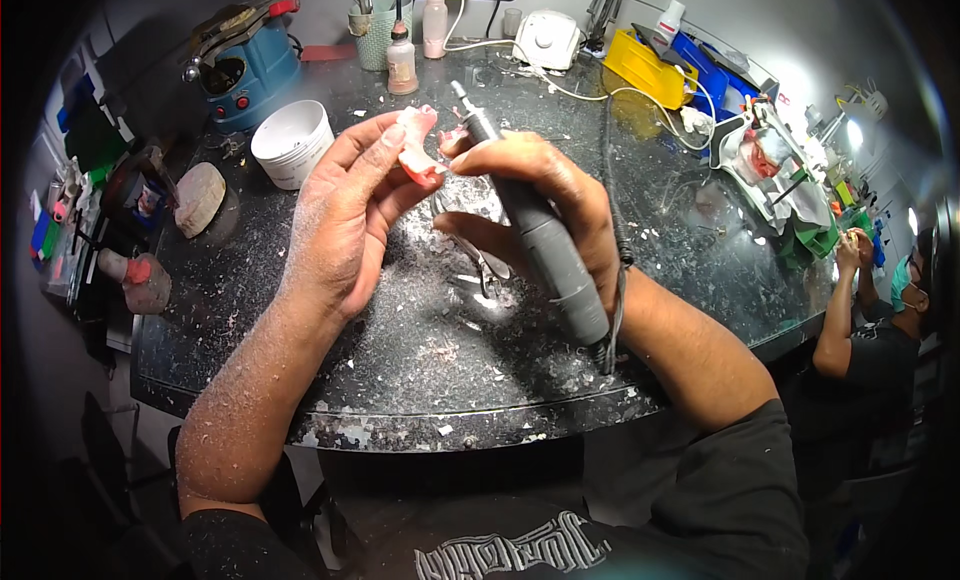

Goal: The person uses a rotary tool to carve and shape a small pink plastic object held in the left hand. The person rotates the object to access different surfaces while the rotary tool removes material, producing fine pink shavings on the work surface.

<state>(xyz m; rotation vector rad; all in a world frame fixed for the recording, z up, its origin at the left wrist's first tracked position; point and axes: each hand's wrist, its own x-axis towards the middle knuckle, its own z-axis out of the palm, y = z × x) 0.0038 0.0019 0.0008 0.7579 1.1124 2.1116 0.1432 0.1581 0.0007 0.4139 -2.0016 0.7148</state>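
My left hand (340, 220) pinches a curved pink dental piece (420, 160) between thumb and fingers, its inner detail too small to make out. My right hand (575, 205) wraps around a dark grey rotary handpiece (550, 255), whose slim metal tip (462, 95) points up and away, above and right of the pink piece; the index fingertip is close to that piece. Behind my right thumb, partly hidden, a silver metal tool (490, 270) lies on the bench among scattered pale shavings.
Dark dusty bench (400, 370) holds a white tub (285, 150), plaster block (200, 205), blue machine (250, 80), bottles (402, 65), white control box (548, 40), yellow bin (645, 65) and cluttered tray (760, 165). A cable runs beside my right hand. Another person (870, 320) works at right.
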